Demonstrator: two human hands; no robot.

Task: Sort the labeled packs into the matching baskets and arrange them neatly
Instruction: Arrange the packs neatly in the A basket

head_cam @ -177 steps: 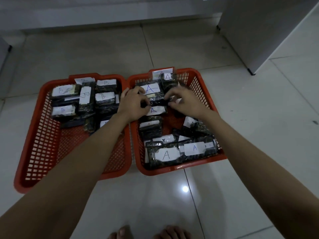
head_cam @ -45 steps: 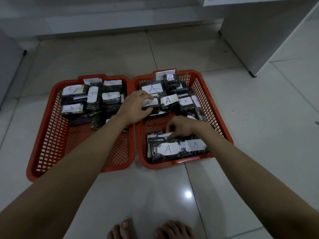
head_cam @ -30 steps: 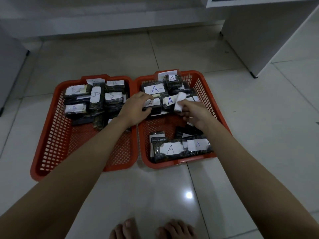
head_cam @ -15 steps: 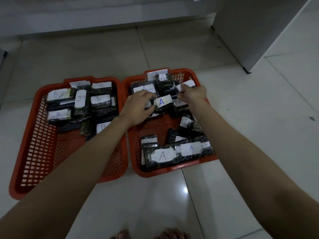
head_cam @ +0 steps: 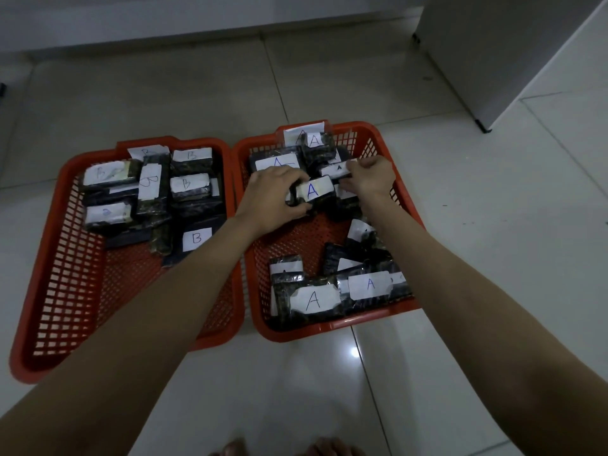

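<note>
Sorting looks finished: B packs (head_cam: pixel 186 185) fill the left orange plastic mesh basket (head_cam: pixel 65 291), dark A-labelled packs (head_cam: pixel 314 299) the right basket (head_cam: pixel 368 319). Left hand (head_cam: pixel 273 200) grips one A pack (head_cam: pixel 316 192), right hand (head_cam: pixel 370 177) pinches another (head_cam: pixel 335 169) at the far end; near-end tidying remains.

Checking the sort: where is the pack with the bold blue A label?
In the head view, the dark pack with the blue A label lies in the right orange basket, far half, between both hands.
</note>
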